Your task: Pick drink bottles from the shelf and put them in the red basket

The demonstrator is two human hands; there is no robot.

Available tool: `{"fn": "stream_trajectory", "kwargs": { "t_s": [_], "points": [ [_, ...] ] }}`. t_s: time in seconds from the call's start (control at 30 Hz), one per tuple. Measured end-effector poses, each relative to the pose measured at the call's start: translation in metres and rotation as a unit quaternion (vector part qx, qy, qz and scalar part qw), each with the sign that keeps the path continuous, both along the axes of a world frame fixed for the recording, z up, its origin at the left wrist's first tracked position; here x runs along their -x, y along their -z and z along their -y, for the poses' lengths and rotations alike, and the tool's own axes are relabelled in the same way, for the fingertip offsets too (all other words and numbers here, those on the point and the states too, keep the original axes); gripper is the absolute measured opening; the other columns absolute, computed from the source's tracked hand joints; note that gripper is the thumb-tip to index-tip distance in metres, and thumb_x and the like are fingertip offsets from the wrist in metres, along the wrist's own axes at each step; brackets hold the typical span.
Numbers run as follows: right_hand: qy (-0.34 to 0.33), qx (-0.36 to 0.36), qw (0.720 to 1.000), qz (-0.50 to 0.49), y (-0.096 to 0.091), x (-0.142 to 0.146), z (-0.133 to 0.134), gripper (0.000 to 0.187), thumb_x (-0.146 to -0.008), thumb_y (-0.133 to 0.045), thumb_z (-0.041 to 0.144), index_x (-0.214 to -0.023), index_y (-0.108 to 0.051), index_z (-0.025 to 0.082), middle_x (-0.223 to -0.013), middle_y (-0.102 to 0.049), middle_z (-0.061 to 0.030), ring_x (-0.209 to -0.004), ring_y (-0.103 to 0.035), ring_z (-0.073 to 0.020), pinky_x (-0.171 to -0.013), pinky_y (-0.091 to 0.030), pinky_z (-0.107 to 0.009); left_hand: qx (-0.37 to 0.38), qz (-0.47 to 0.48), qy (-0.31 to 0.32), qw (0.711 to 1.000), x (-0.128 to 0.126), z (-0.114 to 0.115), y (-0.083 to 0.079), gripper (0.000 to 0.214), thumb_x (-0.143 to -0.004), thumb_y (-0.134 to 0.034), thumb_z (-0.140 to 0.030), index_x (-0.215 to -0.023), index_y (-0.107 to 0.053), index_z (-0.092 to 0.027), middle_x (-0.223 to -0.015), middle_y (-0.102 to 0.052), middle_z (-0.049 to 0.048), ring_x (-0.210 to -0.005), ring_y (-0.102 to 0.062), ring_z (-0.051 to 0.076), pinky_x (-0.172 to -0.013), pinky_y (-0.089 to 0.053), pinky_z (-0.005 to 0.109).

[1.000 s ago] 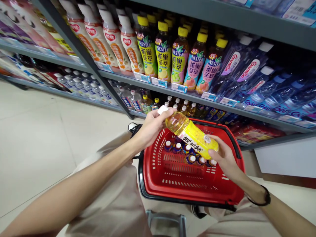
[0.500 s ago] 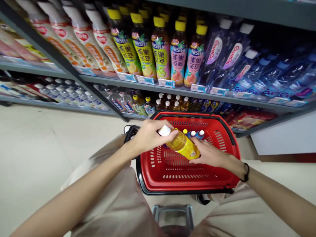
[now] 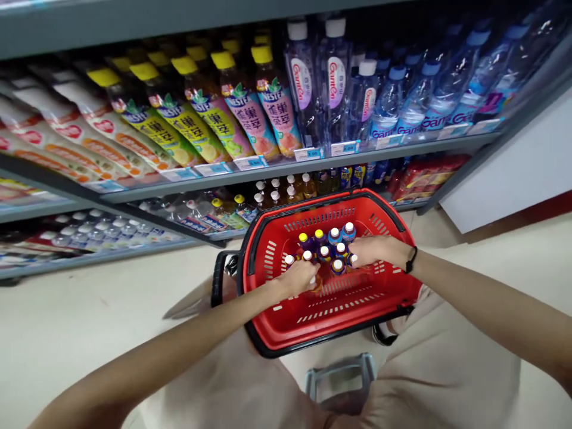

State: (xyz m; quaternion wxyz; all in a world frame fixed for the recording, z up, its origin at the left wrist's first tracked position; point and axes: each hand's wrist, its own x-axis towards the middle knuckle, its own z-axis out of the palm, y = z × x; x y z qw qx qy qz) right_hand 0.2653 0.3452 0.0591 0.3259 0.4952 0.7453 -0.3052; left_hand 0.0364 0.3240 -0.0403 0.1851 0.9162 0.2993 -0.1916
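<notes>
Both my hands are down inside a red shopping basket (image 3: 268, 325) that sits on the floor in front of my knees. My left hand (image 3: 300, 276) is curled over the top of a yellow tea bottle (image 3: 316, 287), which is mostly hidden beneath it. My right hand (image 3: 376, 250) lies with its fingers stretched against a cluster of several upright small bottles (image 3: 329, 244) with white and yellow caps at the basket's far side.
Shelves of drinks stand right behind the basket: yellow-capped tea bottles (image 3: 243, 113), clear water bottles (image 3: 335, 83) and white-capped small bottles (image 3: 286, 190) on the low shelf. A black basket handle (image 3: 217, 277) sticks out on the left. A grey stool frame (image 3: 339, 372) shows between my legs.
The yellow tea bottle went from held above the basket in both hands to down among the bottles inside it. My right hand came off it and the view swung left.
</notes>
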Motion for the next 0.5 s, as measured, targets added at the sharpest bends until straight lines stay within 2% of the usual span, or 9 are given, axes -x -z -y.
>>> {"fn": "stream_trajectory", "kwargs": {
  "t_s": [0.1,0.2,0.37,0.5],
  "points": [
    [-0.004,0.009,1.0,0.013,-0.004,0.003,-0.001,0.042,-0.089,-0.072,0.037,-0.12,-0.076,0.009,-0.121,-0.075,-0.0243,-0.105,-0.074,-0.0387,-0.088,-0.059,-0.046,0.011,-0.02,-0.002,1.0,-0.004,-0.005,0.02,0.031,-0.089,-0.067,-0.019,-0.118,-0.067,-0.008,-0.101,-0.076,0.0215,-0.095,-0.075,0.036,-0.08,-0.059,0.042],
    [-0.009,0.019,1.0,0.018,-0.004,0.005,-0.001,0.039,-0.088,-0.073,0.035,-0.118,-0.078,0.011,-0.122,-0.076,-0.0215,-0.108,-0.074,-0.037,-0.092,-0.058,-0.045,0.014,-0.029,-0.005,0.999,-0.015,-0.008,0.033,0.033,-0.088,-0.065,-0.018,-0.119,-0.066,-0.008,-0.104,-0.075,0.0222,-0.098,-0.074,0.037,-0.083,-0.058,0.044],
    [-0.008,0.032,0.999,0.022,-0.002,0.005,-0.001,0.033,-0.085,-0.076,0.033,-0.109,-0.08,0.012,-0.116,-0.078,-0.0194,-0.106,-0.074,-0.0375,-0.09,-0.059,-0.047,0.017,-0.023,0.01,1.0,-0.032,-0.014,0.042,0.034,-0.094,-0.056,-0.019,-0.126,-0.063,-0.009,-0.114,-0.072,0.0217,-0.1,-0.072,0.033,-0.087,-0.056,0.042],
    [0.005,0.021,1.0,0.02,-0.006,0.004,-0.001,0.03,-0.084,-0.076,0.034,-0.105,-0.081,0.013,-0.112,-0.08,-0.018,-0.104,-0.074,-0.0376,-0.089,-0.058,-0.047,0.018,-0.022,-0.002,1.0,-0.038,-0.015,0.047,0.036,-0.094,-0.057,-0.018,-0.128,-0.061,-0.01,-0.115,-0.07,0.02,-0.097,-0.07,0.029,-0.084,-0.055,0.037]
  ]
}}
